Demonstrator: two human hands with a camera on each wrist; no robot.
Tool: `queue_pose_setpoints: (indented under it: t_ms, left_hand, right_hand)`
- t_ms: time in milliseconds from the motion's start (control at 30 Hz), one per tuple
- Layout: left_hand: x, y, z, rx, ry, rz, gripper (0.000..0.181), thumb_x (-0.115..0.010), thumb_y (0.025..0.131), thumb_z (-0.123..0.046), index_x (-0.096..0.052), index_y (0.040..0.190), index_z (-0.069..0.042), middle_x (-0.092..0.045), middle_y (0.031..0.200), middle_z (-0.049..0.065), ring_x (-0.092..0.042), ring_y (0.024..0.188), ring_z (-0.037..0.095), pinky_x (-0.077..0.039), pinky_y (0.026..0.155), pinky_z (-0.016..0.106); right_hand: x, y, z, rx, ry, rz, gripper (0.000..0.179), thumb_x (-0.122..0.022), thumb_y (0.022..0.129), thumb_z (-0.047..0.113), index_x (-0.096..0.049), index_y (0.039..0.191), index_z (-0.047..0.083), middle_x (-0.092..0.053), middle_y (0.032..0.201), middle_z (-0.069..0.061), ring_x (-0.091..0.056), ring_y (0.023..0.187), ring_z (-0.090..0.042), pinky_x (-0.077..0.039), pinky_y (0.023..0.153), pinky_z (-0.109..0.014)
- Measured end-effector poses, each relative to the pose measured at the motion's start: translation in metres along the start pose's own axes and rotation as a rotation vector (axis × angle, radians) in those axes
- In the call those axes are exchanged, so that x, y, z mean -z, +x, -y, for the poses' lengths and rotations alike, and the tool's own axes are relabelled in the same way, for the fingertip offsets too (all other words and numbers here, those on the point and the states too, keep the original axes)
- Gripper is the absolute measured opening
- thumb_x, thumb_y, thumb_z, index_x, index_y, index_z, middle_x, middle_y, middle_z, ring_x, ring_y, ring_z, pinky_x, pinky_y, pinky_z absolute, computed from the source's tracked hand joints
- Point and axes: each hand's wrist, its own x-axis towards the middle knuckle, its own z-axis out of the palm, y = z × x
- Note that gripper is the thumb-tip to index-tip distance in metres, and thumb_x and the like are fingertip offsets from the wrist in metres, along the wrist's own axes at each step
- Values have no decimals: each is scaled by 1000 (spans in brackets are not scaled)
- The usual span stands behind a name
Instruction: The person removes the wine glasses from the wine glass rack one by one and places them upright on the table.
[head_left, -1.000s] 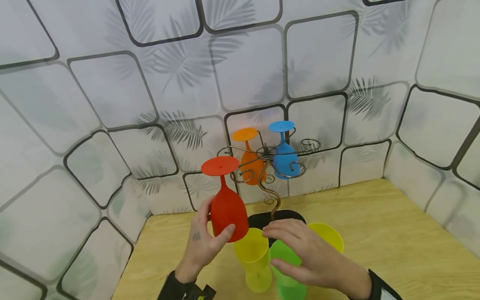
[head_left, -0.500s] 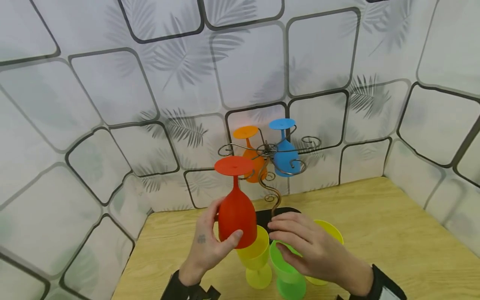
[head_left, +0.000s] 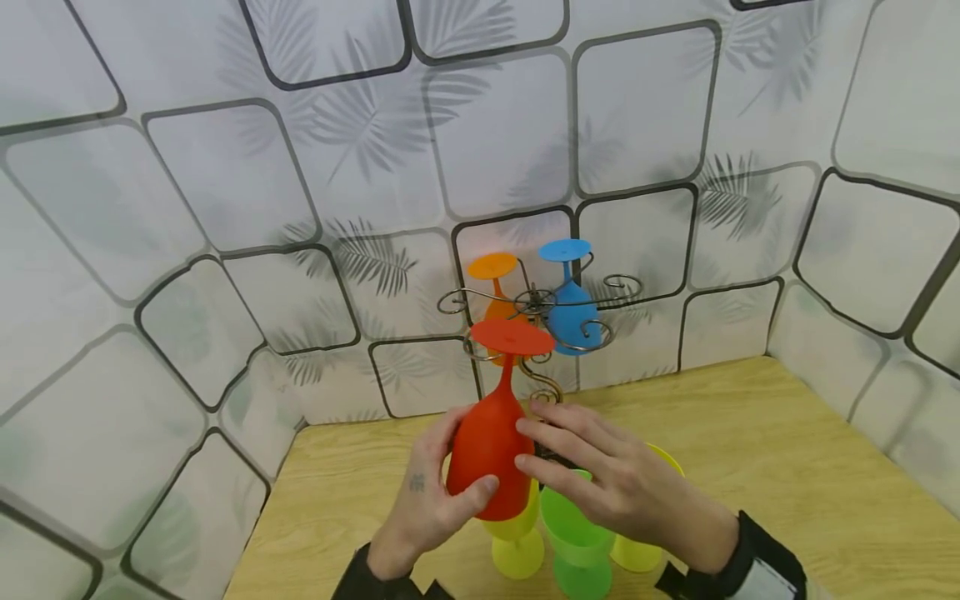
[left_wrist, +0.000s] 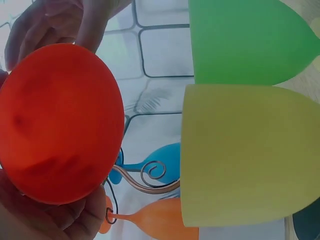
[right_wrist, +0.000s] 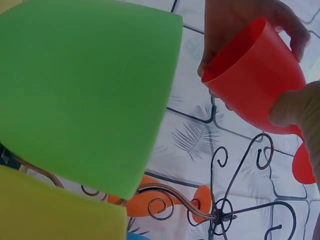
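My left hand [head_left: 437, 492] grips a red plastic goblet [head_left: 491, 450] round its bowl, thumb across the near side. The goblet hangs upside down, its round foot on top and its stem leaning a little right. My right hand [head_left: 607, 467] lies at the bowl's right side, fingers fairly straight with the fingertips right at it. In the left wrist view the red goblet's open mouth [left_wrist: 62, 125] faces the camera. Behind it stands a scrolled metal glass rack [head_left: 534, 302], from which an orange goblet [head_left: 492, 267] and a blue goblet [head_left: 572, 312] hang upside down.
Below my hands, a yellow goblet [head_left: 517, 550] and a green goblet [head_left: 577, 533] stand upright on the wooden table [head_left: 337, 483]. Another yellow goblet [head_left: 636, 554] stands partly behind my right hand. A patterned wall covering [head_left: 495, 133] surrounds the back and sides.
My left hand has carried the red goblet to the right, in front of the orange one. My right hand has moved slightly left, its fingertips meeting the bowl.
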Motion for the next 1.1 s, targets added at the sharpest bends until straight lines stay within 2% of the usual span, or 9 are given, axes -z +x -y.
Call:
queue_pose_setpoints:
  t_ms: [167,333,500,767,933,1100]
  left_hand:
    - [-3,1,-5,-30,-29,31,51,-61,82,-21,-53,131,-12,-66,111,4,-65,87,16,-60,68,36]
    - [-5,2,-9,-35,-49,74,51,-61,82,-24,-53,130,-10,-65,112,6,-64,88,16,-59,69,36]
    - [-7,1,-10,-22,-78,100,50,-60,83,-24,-53,130,-10,-65,111,6,-64,90,17,-60,69,36]
    - [-9,1,-15,-7,-102,144,50,-60,84,-26,-52,130,-10,-64,113,6,-63,93,17,-60,71,35]
    - [-9,-2,-20,-4,-131,177,50,-59,84,-24,-51,132,-9,-63,113,7,-63,93,17,-60,71,33]
    - [-10,-4,-25,9,-109,197,50,-60,84,-22,-50,132,-10,-62,114,7,-63,92,16,-60,69,30]
  right_hand:
    - [2,-1,1,50,-84,18,28,-38,106,10,-62,120,6,-62,122,-21,-58,111,-37,-54,87,-45]
    - [3,0,2,52,-127,17,27,-39,106,12,-61,120,8,-63,121,-20,-58,112,-35,-55,82,-45]
    - [3,-2,4,46,-130,27,28,-38,106,13,-60,122,9,-62,122,-20,-57,112,-35,-55,80,-45]
    - [0,-8,2,53,-111,55,31,-36,106,12,-57,130,13,-60,126,-20,-54,116,-36,-53,84,-47]
    - [0,-8,5,63,-108,85,34,-34,107,14,-54,134,15,-59,128,-18,-53,117,-36,-55,80,-46]
    - [2,-5,8,83,-108,67,32,-36,107,17,-56,132,17,-60,125,-17,-56,114,-35,-54,78,-43]
